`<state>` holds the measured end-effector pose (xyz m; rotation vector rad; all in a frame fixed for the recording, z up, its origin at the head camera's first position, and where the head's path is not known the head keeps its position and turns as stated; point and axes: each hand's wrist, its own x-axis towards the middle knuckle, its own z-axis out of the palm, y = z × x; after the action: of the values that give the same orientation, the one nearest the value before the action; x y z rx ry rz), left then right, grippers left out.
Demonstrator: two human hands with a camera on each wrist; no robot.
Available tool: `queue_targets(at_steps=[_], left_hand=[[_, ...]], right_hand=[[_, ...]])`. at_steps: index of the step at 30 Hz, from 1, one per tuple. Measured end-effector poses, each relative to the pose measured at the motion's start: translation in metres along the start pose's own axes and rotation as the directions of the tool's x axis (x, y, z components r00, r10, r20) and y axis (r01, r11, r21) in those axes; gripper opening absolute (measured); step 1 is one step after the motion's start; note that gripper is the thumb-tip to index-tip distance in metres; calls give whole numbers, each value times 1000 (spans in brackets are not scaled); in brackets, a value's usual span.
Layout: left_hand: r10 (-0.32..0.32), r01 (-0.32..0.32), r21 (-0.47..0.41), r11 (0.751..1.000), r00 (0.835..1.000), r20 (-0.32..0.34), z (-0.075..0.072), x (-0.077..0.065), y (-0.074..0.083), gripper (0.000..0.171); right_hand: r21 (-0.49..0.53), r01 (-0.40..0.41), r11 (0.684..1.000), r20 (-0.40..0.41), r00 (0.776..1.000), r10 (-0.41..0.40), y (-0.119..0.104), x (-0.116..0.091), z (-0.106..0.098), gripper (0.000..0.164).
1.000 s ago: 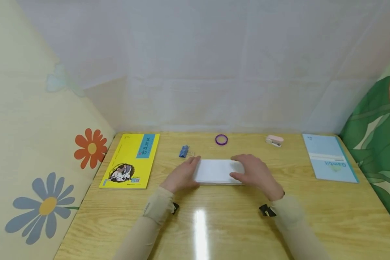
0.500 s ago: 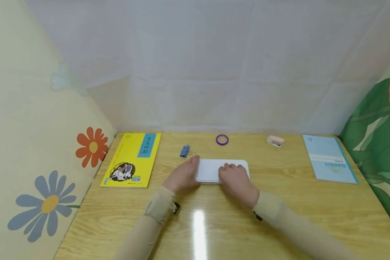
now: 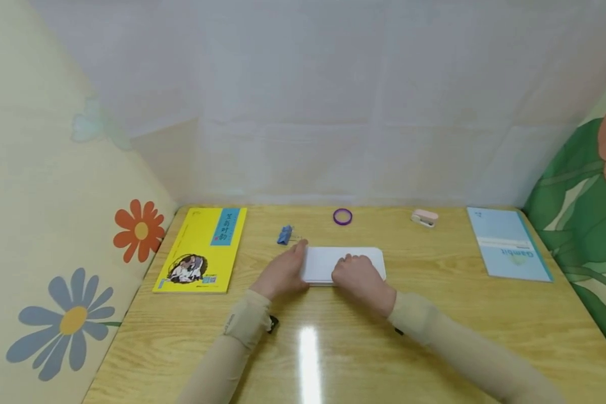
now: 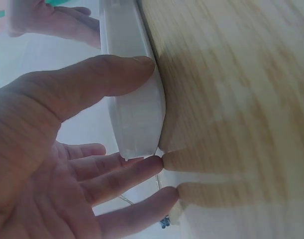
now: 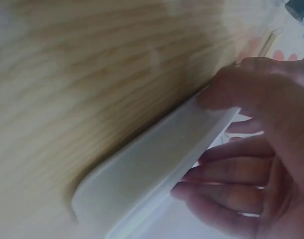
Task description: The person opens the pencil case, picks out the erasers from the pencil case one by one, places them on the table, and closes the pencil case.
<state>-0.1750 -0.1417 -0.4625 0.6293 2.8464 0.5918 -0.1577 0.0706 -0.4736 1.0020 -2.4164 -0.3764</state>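
A flat white lidded case (image 3: 319,262) lies on the wooden table, its long side towards me. My left hand (image 3: 283,273) grips its left end. In the left wrist view the thumb (image 4: 127,74) presses the front wall of the case, while the fingers reach past the end. My right hand (image 3: 362,281) holds the case near its middle from the front. Its fingers (image 5: 231,196) curl over the lid and its thumb (image 5: 224,92) rests on the front wall, as the right wrist view shows. What lies inside the case is hidden.
Behind the left hand lies a blue binder clip (image 3: 284,235). A purple ring (image 3: 343,216) and a pink and white stapler (image 3: 425,218) lie further back. A yellow book (image 3: 202,252) is at the left, a light blue notebook (image 3: 509,244) at the right. Cloth hangs behind the table.
My right hand has left the right end of the case and moved left and forward onto its middle, fingers now curled over the lid. The left hand keeps its grip; the case stays put.
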Motion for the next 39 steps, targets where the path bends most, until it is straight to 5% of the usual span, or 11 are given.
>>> queue_targets(at_steps=[16,28,39], left_hand=[[27,-29,-33,999,997,-66,0,-3,0,108],[-16,14,-55,998,999,-43,0,-2,-2,112],[-22,17,-99,995,999,-49,1,-1,-5,112]], right_hand=[[103,143,984,130,979,-156,12,3,-3,22],[195,105,975,40,993,-115,26,0,-1,20],[163,197,967,-87,979,-185,39,-7,8,25]])
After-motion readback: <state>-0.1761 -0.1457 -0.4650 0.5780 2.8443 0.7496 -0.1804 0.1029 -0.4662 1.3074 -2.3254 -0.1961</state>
